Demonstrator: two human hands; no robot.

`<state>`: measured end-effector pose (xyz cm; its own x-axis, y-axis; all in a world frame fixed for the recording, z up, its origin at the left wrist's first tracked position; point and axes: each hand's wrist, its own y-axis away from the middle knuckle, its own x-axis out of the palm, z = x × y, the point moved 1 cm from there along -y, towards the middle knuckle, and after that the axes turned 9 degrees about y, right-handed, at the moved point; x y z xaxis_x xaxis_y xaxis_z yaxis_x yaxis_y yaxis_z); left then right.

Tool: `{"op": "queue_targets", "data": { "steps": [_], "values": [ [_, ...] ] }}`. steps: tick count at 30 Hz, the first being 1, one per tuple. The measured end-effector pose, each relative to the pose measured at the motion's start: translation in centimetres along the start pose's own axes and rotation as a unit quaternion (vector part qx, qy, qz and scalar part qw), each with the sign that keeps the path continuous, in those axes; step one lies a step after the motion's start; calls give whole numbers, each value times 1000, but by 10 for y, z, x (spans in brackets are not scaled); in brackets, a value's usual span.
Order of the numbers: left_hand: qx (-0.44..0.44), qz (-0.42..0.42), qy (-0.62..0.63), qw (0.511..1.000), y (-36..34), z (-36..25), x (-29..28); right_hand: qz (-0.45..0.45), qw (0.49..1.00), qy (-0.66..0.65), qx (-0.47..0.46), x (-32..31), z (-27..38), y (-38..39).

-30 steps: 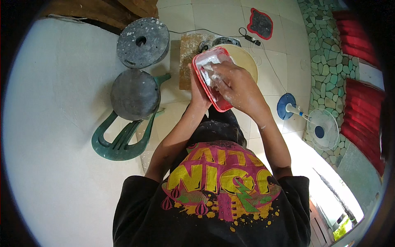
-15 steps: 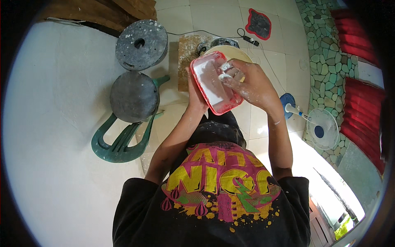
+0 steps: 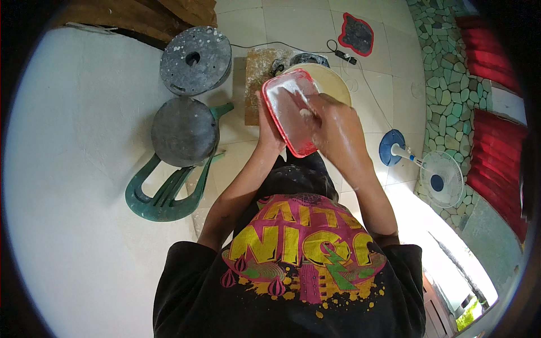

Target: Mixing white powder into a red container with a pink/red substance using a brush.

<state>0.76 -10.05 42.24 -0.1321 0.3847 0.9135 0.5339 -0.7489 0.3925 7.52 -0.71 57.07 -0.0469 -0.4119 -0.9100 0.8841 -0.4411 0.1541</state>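
My left hand (image 3: 269, 127) grips the left side of a rectangular plastic container (image 3: 288, 143) with a red rim. White residue coats its inside, and it is tilted so the hollow shows. My right hand (image 3: 335, 121) reaches over the container's right side, fingers down inside it. Motion smears that hand, and its fingertips are mostly hidden, so whatever they may hold is unclear. Just beyond the container is a round cream basin (image 3: 337, 83), partly covered by the container and my right hand.
At left stand a dark round disc with a centre hole (image 3: 194, 59), a round dark-topped stool (image 3: 184, 130) and a green plastic chair (image 3: 163, 211). Behind the basin lies a dusty board (image 3: 258, 70). A cable runs to a power strip (image 3: 345, 57). A fan (image 3: 441, 179) stands at right.
My right hand has moved left and down into the container. Its whitened fingertips, visible before, are now largely hidden. My left hand and the container have hardly moved.
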Motion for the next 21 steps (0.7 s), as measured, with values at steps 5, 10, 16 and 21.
{"op": "queue_targets", "data": {
  "steps": [5,10,16,21],
  "values": [
    [86,-57,-10,995,3,4,-14,-56,995,1,-88,12,11,28],
    [139,-123,-8,983,6,9,-28,-128,980,48,-142,21,7,43],
    [118,-42,-12,992,7,14,-13,-135,985,18,-107,16,2,37],
    [101,-40,-7,994,10,26,-2,-95,995,20,-38,25,4,27]
  ]
}}
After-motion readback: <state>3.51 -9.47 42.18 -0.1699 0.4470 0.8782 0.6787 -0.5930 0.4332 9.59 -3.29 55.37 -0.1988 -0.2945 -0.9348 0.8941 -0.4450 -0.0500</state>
